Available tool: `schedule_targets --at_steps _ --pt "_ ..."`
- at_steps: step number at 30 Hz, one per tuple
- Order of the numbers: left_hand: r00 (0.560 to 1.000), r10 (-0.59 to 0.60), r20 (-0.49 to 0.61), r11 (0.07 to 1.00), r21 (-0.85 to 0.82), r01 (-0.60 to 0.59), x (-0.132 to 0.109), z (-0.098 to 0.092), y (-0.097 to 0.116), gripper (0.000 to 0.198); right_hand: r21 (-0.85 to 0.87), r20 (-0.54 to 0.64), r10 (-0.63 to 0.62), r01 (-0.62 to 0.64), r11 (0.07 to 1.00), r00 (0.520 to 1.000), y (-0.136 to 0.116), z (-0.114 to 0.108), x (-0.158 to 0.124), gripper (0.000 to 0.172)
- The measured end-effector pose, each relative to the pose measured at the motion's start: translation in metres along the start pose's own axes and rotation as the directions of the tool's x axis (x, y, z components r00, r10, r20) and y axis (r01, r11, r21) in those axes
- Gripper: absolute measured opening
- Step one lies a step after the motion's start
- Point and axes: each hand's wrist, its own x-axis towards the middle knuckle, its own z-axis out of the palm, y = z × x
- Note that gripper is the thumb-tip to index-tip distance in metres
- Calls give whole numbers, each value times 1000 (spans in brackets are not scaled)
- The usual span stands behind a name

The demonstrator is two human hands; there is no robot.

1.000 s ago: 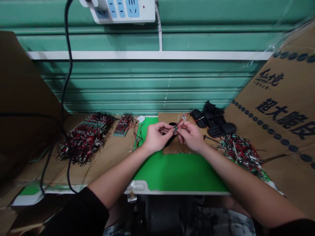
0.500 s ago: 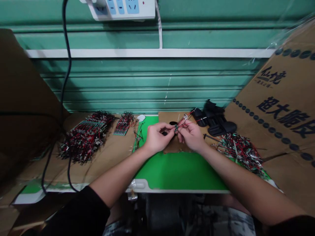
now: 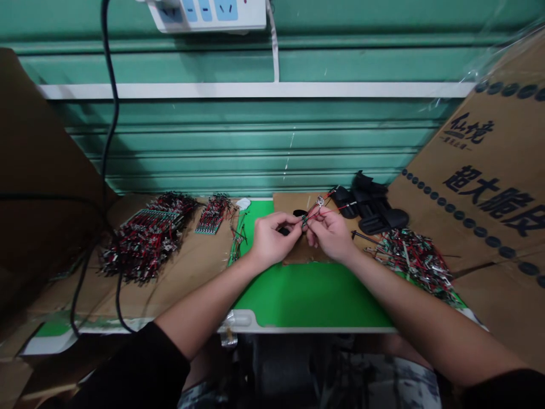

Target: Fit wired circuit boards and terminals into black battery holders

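Observation:
Between my two hands is a small circuit board (image 3: 304,220) with red and black wires (image 3: 314,211) running from it. Thumb and forefinger of my left hand (image 3: 275,234) pinch the board from the left. My right hand (image 3: 331,232) is closed at the board's right side, its fingertips on the board or its wires; which exactly is hard to make out. A small silvery metal part (image 3: 320,201) sits on the wires just above my right fingers. Under my hands lies a cardboard piece (image 3: 293,254) on the green tabletop (image 3: 315,295).
Wired circuit boards form a large pile (image 3: 147,238) and a smaller bunch (image 3: 212,215) at left. More lie in a heap (image 3: 419,261) at right, near black plastic parts (image 3: 374,207). Cardboard walls flank the table; a black cable (image 3: 111,130) hangs at left below a power strip (image 3: 208,14).
My hands keep almost the same pose around the circuit board. The whole view has shifted very slightly; nothing has been let go or picked up.

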Motion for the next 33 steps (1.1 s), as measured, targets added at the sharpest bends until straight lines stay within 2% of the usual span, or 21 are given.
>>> schedule_targets --at_steps 3,5,9,12,16,19,23,25,29,31,33 --pt "996 91 14 993 78 -91 1 -3 2 8 -14 18 6 -5 1000 1000 -2 2 -2 23" --pt "995 102 5 990 92 -102 2 -4 2 8 -20 22 8 -7 1000 1000 -3 3 -3 24" --pt "996 -57 -61 998 3 58 6 -6 -2 11 -28 15 20 -19 999 1000 -4 3 -5 26" --pt "979 -183 -90 982 -63 178 11 -7 -7 17 -69 62 22 -17 997 998 -5 2 -9 20" --pt "952 -262 -158 965 -59 256 22 -15 -20 16 -90 107 23 -13 996 994 -6 2 -13 14" --pt "922 -330 -203 938 34 344 32 -26 -32 6 -78 68 22 -16 997 997 -6 1 -11 17" --pt "887 -425 -178 814 353 461 37 -38 -42 5 -81 23 70 -68 994 997 -3 -1 -6 19" --pt "887 -439 -139 738 508 445 34 -41 -43 3 -81 20 87 -85 993 996 -2 -1 -4 18" --pt "956 -292 -34 680 696 232 27 -40 -36 15 -77 33 85 -83 994 996 -2 0 -5 16" --pt "978 -207 8 697 703 142 24 -37 -29 14 -72 43 87 -84 994 995 -2 1 -6 15" --pt "986 -149 69 794 602 78 21 -32 -21 20 -73 58 90 -86 994 994 -3 1 -7 14"
